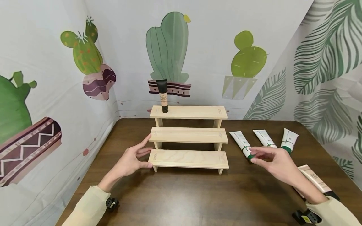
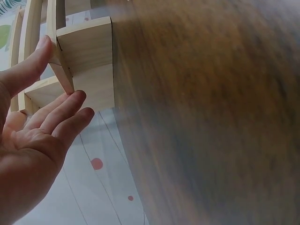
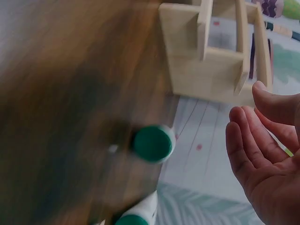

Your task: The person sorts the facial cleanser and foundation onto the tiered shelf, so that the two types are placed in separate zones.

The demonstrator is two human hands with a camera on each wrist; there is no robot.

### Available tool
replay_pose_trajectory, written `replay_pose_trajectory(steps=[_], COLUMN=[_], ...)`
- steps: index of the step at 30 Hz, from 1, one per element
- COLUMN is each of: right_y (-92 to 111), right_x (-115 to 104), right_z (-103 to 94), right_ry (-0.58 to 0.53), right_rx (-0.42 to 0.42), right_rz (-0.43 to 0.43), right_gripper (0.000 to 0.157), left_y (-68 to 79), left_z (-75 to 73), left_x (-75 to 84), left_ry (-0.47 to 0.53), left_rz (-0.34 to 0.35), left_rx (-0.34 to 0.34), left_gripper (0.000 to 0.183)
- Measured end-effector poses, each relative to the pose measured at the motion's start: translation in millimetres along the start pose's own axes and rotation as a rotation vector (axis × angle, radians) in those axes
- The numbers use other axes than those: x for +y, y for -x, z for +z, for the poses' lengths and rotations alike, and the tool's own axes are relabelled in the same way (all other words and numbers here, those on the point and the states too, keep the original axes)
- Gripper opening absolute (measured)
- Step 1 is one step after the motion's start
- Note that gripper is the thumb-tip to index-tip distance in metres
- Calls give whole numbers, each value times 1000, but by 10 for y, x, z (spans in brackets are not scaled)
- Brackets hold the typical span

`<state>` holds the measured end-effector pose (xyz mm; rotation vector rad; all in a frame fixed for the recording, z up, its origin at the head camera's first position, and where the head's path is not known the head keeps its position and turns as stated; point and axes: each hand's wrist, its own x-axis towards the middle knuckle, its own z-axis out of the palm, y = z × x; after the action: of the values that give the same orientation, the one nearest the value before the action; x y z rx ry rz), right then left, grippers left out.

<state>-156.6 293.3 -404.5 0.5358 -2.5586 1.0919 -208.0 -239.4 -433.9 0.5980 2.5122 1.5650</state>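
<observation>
Reaching, by the look of it, for the nearest white tube with right hand close by the green cap; gripping nothing (apart from the cap in right wrist view). Lying on the dark table, just right of the three-tier stand, cap toward the near side. Touching the stand's left end with left hand, thumb by the lowest tier, fingers not wrapped round; probably steadying. Next, likely calling for a light pinch near the cap, then a careful lift. Pale, straight-grained wood in flat planks; brown, glossy tabletop. Soft-looking white tubes, flat-ended, tapering to round caps. Standing on the top tier: a slim beige tube, black at both ends.
</observation>
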Motion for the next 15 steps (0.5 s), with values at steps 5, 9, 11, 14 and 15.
replay_pose_trajectory(steps=[5,9,11,14,15], right_y=[165,272,317,385,410], right_x=[141,221,254,308,332], right_z=[-183,-331,-404,-504,-534], right_ry=[62,111,136,160,168], right_rx=[-12,-20,-22,-29,-35], right_rz=[30,48,50,72,79], right_gripper=[32,31,29,28,29], left_y=[-2,-3,-5,5,10], left_z=[23,20,15,13,14], left_x=[-13,-13,-5,3,4], left_ry=[-1,-5,-9,-15,-17], left_rz=[-1,-2,-1,0,1], left_rx=[-3,-2,-1,1,1], left_gripper=[117,117,117,117,117])
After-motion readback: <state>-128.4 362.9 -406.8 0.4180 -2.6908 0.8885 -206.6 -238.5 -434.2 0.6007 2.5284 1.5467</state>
